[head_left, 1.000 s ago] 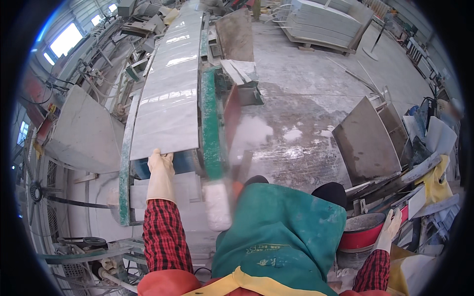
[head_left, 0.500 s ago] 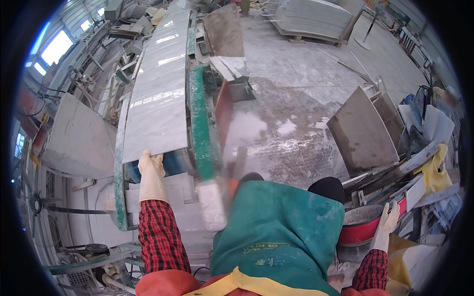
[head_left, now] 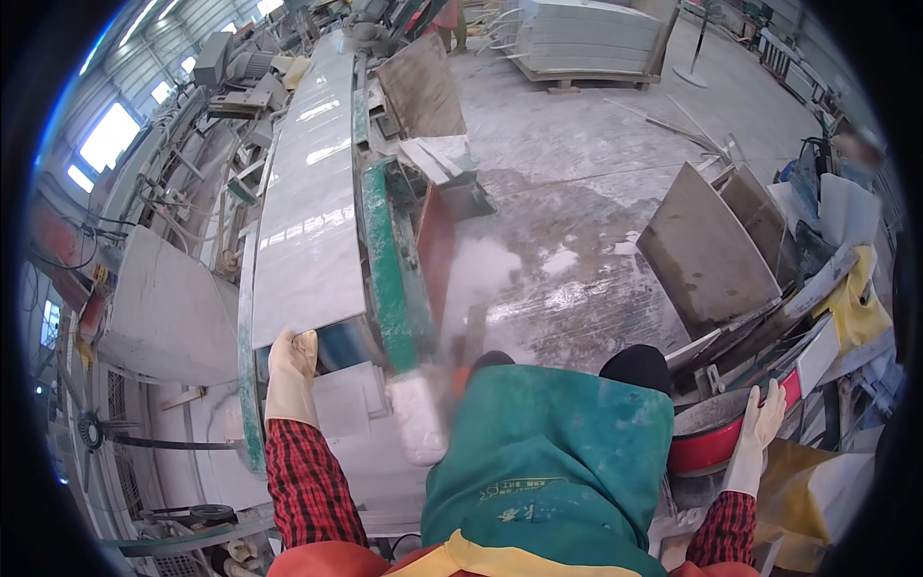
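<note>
A long, shiny pale stone slab (head_left: 312, 212) runs away from me along a roller bed at the left. My left hand (head_left: 292, 370), in a cream rubber glove, has its fingers curled on the slab's near edge, close to the left corner. Blue roller material (head_left: 346, 343) shows under that edge. Off to the right, my right hand (head_left: 755, 438), gloved alike, rests against the rim of a red basin (head_left: 710, 450) with its fingers stretched out. Nothing shows in its grasp.
A green beam (head_left: 387, 260) with a white wrapped end (head_left: 417, 418) borders the slab's right side. Brown-grey panels (head_left: 710, 255) lean at the right. A slab stack (head_left: 586, 43) stands far back, a person in red (head_left: 448, 17) left of it. The floor (head_left: 548, 308) looks wet.
The view has tilted up a little, so the slab and machine sit lower in the picture. My left hand stays at the slab's edge, my right at the basin. A person's lower body shows far back.
</note>
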`<state>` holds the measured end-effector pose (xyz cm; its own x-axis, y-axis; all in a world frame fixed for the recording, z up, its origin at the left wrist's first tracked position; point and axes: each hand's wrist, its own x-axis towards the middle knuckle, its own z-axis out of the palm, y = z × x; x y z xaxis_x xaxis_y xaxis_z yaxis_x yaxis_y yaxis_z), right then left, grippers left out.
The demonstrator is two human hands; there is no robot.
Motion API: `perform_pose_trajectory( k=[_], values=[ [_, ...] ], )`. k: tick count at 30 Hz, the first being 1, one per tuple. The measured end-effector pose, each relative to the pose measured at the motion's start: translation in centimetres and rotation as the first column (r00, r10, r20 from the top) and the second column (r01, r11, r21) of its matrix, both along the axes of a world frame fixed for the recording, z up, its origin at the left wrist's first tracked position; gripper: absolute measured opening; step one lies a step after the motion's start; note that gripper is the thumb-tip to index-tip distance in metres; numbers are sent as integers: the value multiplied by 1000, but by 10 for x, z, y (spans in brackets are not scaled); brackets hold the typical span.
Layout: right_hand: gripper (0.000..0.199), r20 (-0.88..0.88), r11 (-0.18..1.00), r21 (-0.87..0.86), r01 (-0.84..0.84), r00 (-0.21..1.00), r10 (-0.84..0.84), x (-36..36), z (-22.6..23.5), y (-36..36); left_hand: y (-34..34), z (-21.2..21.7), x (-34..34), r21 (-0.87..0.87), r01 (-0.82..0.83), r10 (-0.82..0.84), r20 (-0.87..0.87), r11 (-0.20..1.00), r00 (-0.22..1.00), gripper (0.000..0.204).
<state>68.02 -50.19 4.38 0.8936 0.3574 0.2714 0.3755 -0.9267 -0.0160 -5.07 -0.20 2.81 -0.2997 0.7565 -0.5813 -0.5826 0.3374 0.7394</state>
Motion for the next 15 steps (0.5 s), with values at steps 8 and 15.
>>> perform_pose_trajectory(
  k=[8,15],
  values=[
    [57,7,1000,30,8,1000,-8,-12,4,5,-27,7,13,96,-40,38,22,995,999,39],
    [59,218,1000,-6,31,976,-29,21,9,10,-23,3,34,355,173,157,-731,919,664,47]
  ],
)
